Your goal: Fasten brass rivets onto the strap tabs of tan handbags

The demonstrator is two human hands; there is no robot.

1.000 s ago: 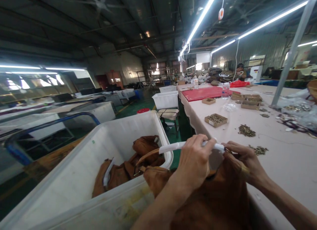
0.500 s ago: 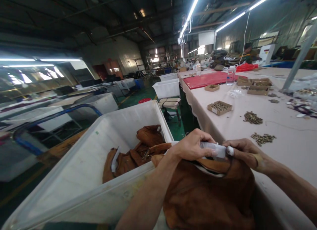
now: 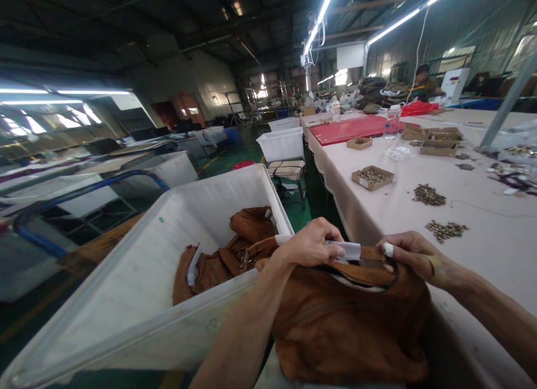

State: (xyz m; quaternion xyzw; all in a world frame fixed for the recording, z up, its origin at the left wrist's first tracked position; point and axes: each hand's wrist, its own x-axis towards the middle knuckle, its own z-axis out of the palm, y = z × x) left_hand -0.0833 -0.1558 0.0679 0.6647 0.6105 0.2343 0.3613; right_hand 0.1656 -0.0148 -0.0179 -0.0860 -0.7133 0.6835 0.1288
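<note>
- Head view, hands: I see the left hand [image 3: 315, 243] clamped, thumb against fingers, on a white wrapping [image 3: 351, 251] around a brown strap [image 3: 370, 254]; the right hand [image 3: 413, 257] pinches the bare brown end of that strap, with a white covering [image 3: 388, 250] on one of its digits.
- Head view, held work: I have the strap stretched between the two hands, just above the open mouth of a brown bag [image 3: 352, 327]; the bag sits right in front of me, between the white bin [image 3: 201, 196] and the table [image 3: 490, 266].
- Head view, left side: I see more brown bags [image 3: 218, 269] heaped inside the bin, one bearing a white strip [image 3: 193, 269].
- Head view, right side: on the table I make out two loose piles of small metal pieces [image 3: 446, 231]; just beyond them stands a cardboard box [image 3: 372, 178] of similar pieces; farther back are a red sheet [image 3: 352, 131] and a clear bottle [image 3: 392, 123].
</note>
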